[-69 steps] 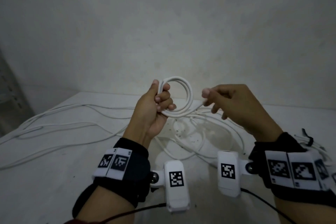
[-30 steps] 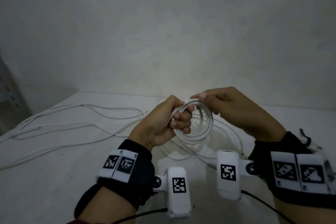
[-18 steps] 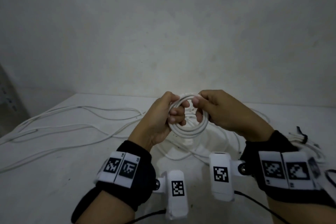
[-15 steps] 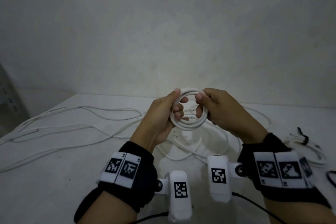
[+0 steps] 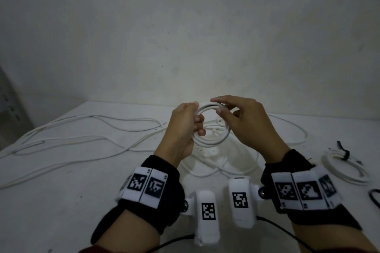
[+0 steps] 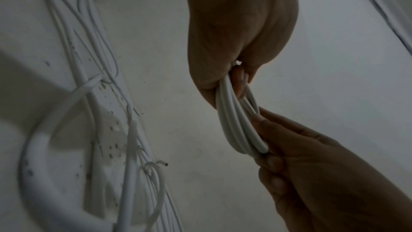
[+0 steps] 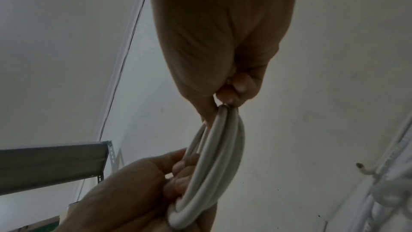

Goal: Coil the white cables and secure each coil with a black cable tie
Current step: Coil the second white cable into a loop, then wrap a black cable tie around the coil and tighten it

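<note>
A white cable coil (image 5: pixel 211 142) of several turns hangs in the air over the table's middle. My left hand (image 5: pixel 195 121) grips its left side, fingers curled through the ring. My right hand (image 5: pixel 218 107) pinches the top right of the coil between thumb and fingertips. In the left wrist view the coil (image 6: pixel 236 126) runs from my left hand (image 6: pixel 234 70) down to the right hand's fingers (image 6: pixel 267 126). The right wrist view shows the coil (image 7: pixel 218 156) edge-on between both hands. No black tie is on this coil.
Loose white cables (image 5: pixel 82 139) trail across the left of the white table (image 5: pixel 61 201) and lie under the hands. A finished coil (image 5: pixel 345 170) bound with a black tie (image 5: pixel 343 153) lies at the right. A black loop (image 5: pixel 374 197) shows at the right edge. A metal shelf (image 7: pixel 51 163) stands at the left.
My right hand brought the cable's free length over to the coil and now pinches its top. The coil gained turns, and both hands rose a little.
</note>
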